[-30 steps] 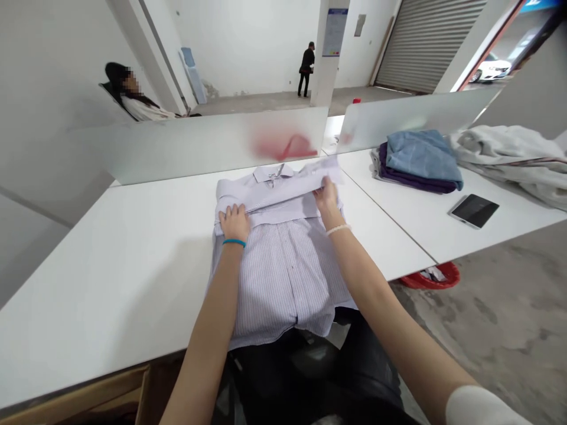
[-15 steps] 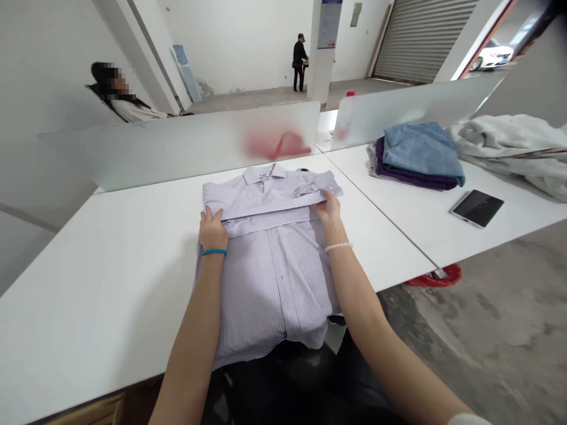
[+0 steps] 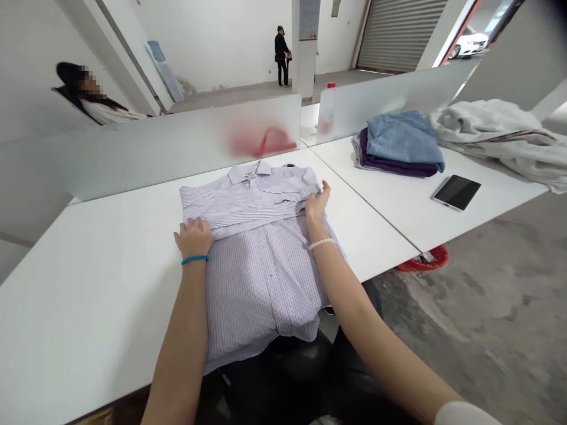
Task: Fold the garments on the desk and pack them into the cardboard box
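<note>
I've got my left hand (image 3: pixel 194 237) back-up, fingers spread, left on the striped shirt (image 3: pixel 241 283); my right hand (image 3: pixel 316 203), tilted, fingers parted, is at its right edge.

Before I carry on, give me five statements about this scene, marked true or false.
1. The left hand is at one side edge of the striped shirt. True.
2. The right hand has the teal band at its wrist. False: the left has it; the right has a pale bracelet.
3. The collar points toward the frosted divider. True.
4. The dark-screened device lies on the blue cloth. False: it lies on the table.
5. The blue cloth lies on top of the purple cloth. True.
</note>
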`<act>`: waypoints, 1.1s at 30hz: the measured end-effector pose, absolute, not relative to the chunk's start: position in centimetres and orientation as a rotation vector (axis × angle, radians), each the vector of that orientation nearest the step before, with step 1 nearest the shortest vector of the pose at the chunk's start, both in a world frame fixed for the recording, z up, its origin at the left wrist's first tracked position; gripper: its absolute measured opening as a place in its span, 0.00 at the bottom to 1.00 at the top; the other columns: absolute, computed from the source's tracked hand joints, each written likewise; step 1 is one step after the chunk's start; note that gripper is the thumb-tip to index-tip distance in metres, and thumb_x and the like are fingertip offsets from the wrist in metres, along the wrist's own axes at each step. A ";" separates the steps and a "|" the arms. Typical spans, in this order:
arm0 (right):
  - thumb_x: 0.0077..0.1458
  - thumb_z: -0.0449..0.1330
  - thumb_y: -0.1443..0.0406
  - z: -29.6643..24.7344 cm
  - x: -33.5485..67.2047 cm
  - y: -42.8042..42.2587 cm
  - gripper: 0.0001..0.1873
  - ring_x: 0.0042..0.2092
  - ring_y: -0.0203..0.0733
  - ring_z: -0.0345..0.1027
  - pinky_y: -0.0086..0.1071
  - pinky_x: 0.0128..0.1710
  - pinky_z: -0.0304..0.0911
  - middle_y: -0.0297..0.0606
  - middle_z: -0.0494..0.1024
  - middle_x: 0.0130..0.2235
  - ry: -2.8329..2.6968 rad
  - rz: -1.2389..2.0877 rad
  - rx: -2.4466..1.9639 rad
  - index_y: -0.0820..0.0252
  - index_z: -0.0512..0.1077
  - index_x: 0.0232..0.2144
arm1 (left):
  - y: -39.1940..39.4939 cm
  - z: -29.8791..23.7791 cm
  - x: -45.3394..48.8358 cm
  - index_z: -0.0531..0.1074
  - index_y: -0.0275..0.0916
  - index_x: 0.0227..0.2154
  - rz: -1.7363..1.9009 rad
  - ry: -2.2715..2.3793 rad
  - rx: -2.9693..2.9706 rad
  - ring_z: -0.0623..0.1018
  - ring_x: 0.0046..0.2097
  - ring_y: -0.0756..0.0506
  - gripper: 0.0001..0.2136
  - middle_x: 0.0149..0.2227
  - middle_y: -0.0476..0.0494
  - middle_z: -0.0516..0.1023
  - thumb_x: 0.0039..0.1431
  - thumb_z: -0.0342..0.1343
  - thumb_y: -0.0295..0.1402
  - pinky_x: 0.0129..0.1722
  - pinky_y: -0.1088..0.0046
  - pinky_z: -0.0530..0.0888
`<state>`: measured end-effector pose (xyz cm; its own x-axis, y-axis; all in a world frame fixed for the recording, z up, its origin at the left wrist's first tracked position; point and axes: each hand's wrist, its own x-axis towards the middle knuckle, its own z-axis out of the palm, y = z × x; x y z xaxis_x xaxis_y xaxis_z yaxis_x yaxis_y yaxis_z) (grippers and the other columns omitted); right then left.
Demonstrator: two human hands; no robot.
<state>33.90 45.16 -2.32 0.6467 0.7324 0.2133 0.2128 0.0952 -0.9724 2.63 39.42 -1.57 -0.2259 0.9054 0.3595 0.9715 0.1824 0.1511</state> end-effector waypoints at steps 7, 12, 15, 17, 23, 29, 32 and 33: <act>0.53 0.47 0.73 -2.7 33.2 44.6 0.18 0.62 0.51 0.50 0.60 0.62 0.24 0.46 0.73 0.48 -1.333 0.252 -1.747 0.63 0.72 0.42 | 39.5 -2.0 4.6 0.62 0.31 0.59 -0.545 -2.038 -1.997 0.56 0.65 0.38 0.24 0.63 0.33 0.60 0.65 0.36 0.35 0.63 0.51 0.48; 0.51 0.48 0.74 -3.2 33.5 44.6 0.16 0.58 0.49 0.56 0.59 0.61 0.26 0.46 0.74 0.45 -1.379 0.289 -1.788 0.62 0.73 0.37 | 39.9 -2.8 4.6 0.62 0.32 0.59 -0.323 -2.204 -2.039 0.58 0.64 0.35 0.25 0.63 0.32 0.60 0.62 0.40 0.37 0.62 0.48 0.52; 0.48 0.47 0.77 -3.2 33.7 44.6 0.19 0.55 0.47 0.59 0.58 0.62 0.28 0.43 0.74 0.44 -1.376 0.269 -1.773 0.60 0.73 0.36 | 39.9 -2.7 4.3 0.61 0.32 0.59 -0.322 -2.213 -2.036 0.59 0.64 0.35 0.25 0.63 0.33 0.60 0.62 0.39 0.38 0.62 0.48 0.52; 0.46 0.47 0.78 -3.2 33.8 44.6 0.19 0.54 0.47 0.60 0.58 0.62 0.29 0.42 0.74 0.43 -1.376 0.268 -1.774 0.60 0.73 0.35 | 39.8 -2.7 4.3 0.61 0.32 0.59 -0.317 -2.214 -2.046 0.58 0.64 0.35 0.26 0.63 0.32 0.60 0.62 0.38 0.38 0.62 0.47 0.52; 0.46 0.47 0.78 -3.3 33.9 44.8 0.18 0.52 0.46 0.61 0.58 0.62 0.31 0.40 0.74 0.41 -1.346 0.267 -1.761 0.58 0.73 0.32 | 40.0 -2.0 4.5 0.60 0.31 0.59 -0.329 -2.237 -2.074 0.57 0.65 0.34 0.26 0.63 0.31 0.59 0.61 0.39 0.37 0.62 0.45 0.50; 0.47 0.46 0.78 -2.7 34.1 44.8 0.18 0.51 0.45 0.64 0.55 0.62 0.32 0.40 0.75 0.42 -1.315 0.328 -1.786 0.60 0.72 0.34 | 32.2 3.5 6.0 0.54 0.35 0.63 -0.777 -2.493 -2.244 0.56 0.65 0.33 0.32 0.63 0.33 0.60 0.57 0.48 0.42 0.63 0.44 0.49; 0.49 0.48 0.76 -2.4 34.6 44.8 0.16 0.50 0.43 0.66 0.57 0.62 0.30 0.39 0.76 0.43 -1.242 0.431 -1.728 0.60 0.71 0.36 | 22.1 2.8 6.8 0.59 0.52 0.60 -1.820 -2.487 -2.161 0.62 0.63 0.41 0.26 0.60 0.49 0.66 0.58 0.48 0.45 0.64 0.55 0.57; 0.50 0.48 0.75 -2.2 34.9 44.9 0.16 0.50 0.43 0.66 0.58 0.62 0.30 0.39 0.76 0.44 -1.206 0.463 -1.698 0.60 0.70 0.37 | 18.7 1.5 6.9 0.62 0.57 0.57 -2.199 -2.554 -1.975 0.67 0.60 0.41 0.24 0.56 0.51 0.71 0.56 0.49 0.46 0.62 0.56 0.61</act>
<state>34.87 44.90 -2.20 0.4380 0.8734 0.2128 0.5060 -0.0438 -0.8614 6.91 18.67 1.47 -0.2811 0.9590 0.0369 0.1790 0.0146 0.9837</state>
